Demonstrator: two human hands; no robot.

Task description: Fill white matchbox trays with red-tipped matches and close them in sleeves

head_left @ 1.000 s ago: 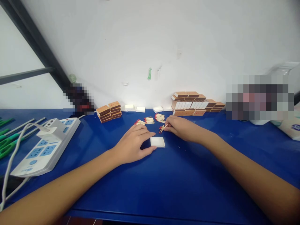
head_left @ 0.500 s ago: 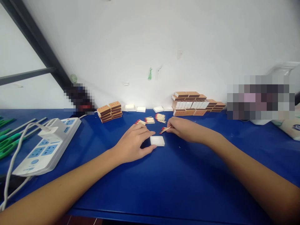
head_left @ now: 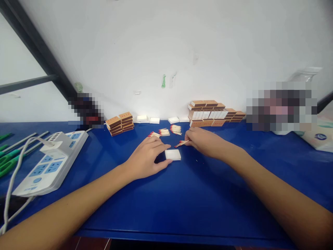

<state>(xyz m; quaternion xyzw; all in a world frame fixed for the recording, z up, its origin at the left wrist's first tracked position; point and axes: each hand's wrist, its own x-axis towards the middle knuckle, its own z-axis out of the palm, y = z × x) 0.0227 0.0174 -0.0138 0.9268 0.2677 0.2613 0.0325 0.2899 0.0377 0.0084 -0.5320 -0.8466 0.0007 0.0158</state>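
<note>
On the blue table, a small white matchbox tray (head_left: 173, 155) lies flat between the thumb and forefinger of my left hand (head_left: 147, 156), which steady it from its left side. Just beyond and to the right, my right hand (head_left: 199, 139) pinches a few red-tipped matches (head_left: 182, 143), their heads pointing left, low above the table. Three loose piles of matches lie behind the tray: a left pile (head_left: 154, 134) partly hidden by my left fingers, a middle pile (head_left: 164, 132) and a right pile (head_left: 176, 130).
Along the wall stand a small stack of brown matchboxes (head_left: 119, 123), several white trays (head_left: 154, 120) and a larger matchbox stack (head_left: 207, 114). At left lie a power strip (head_left: 50, 166) with a white cable and green-handled tools (head_left: 9, 163). A soft white pack (head_left: 318, 135) sits far right.
The view has shifted slightly, moving everything a little left in the picture. Both hands keep nearly the same pose, with the tray and matches still in them.
</note>
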